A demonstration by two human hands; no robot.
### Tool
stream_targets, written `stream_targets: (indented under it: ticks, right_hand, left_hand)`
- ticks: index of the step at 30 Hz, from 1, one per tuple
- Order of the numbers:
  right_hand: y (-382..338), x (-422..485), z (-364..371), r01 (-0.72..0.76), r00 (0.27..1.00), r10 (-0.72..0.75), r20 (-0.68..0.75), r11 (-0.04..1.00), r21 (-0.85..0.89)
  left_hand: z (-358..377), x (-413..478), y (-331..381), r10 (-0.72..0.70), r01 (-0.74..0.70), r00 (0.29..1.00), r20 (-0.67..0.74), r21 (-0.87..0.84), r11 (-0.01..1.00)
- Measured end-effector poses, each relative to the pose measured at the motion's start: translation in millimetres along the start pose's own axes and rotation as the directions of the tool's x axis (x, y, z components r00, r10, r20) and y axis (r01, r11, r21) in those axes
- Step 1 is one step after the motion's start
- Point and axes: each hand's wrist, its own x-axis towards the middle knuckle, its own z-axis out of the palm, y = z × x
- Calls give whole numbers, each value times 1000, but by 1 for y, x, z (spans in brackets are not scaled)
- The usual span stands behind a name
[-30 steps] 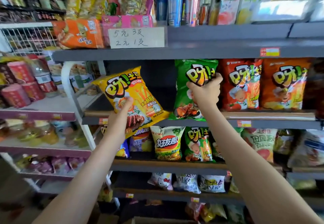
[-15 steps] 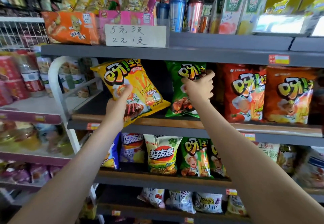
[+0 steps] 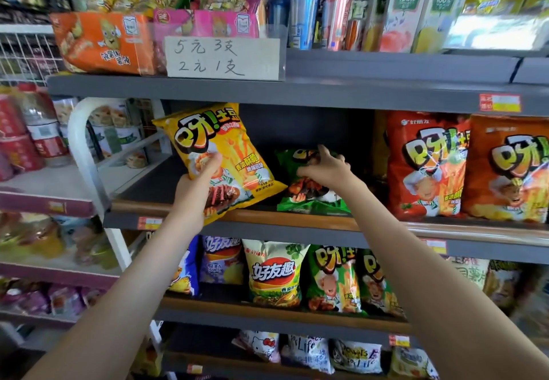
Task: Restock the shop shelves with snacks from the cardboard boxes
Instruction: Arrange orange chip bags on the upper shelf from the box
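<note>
Yellow shiny snack bag [image 3: 221, 154]: tilted, with one top corner up to the left. It is in front of the dark gap on the middle shelf. Its low end hangs over the front edge of the shelf.
Left hand [image 3: 194, 191]: holds the yellow bag from below. The thumb lies flat on the front, and the other fingers are hidden behind the bag.
Green shiny snack bag [image 3: 312, 198]: sits on the same shelf, just right of the yellow bag. It leans back and looks squashed down low.
Right hand [image 3: 326, 168]: on top of the green bag, with fingers curled round its top edge, gripping it.
Grey shelf with a brown wooden front strip [image 3: 297, 221]: carries the green bag. Further right stand a red puffy snack bag [image 3: 424, 165] and an orange puffy snack bag [image 3: 511, 171], side by side.
White paper sign with hand-written marks [image 3: 222, 57]: on the front of the shelf above.
Row of small snack bags [image 3: 274, 272]: standing on the shelf below.
</note>
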Motion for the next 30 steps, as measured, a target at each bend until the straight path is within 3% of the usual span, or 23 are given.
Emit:
stream_targets:
  ticks: [3,9,14,20,23,30]
  right_hand:
    - [6,2,1,75,996,-75,-53,997,-11]
    - [2,0,15,213,903,-207,-377,977,-28]
    - [1,7,22,321,849,-282,-448,947,12]
    - [7,21,25,342,794,-256,-552,938,58]
    - [17,35,32,284,823,-280,-494,956,-69]
    - [33,58,23,169,974,-191,-125,972,-165]
  left_hand:
    - [-2,7,-1,7,-7,1000,16,-3,1000]
    - [0,13,-2,30,-31,999,38,16,999]
    - [4,9,-2,5,-4,999,47,-24,1000]
    - [6,12,3,-3,5,998,56,-52,999]
    - [10,17,6,12,-10,999,42,-44,999]
    - [29,30,6,2,-1,994,106,-4,1000]
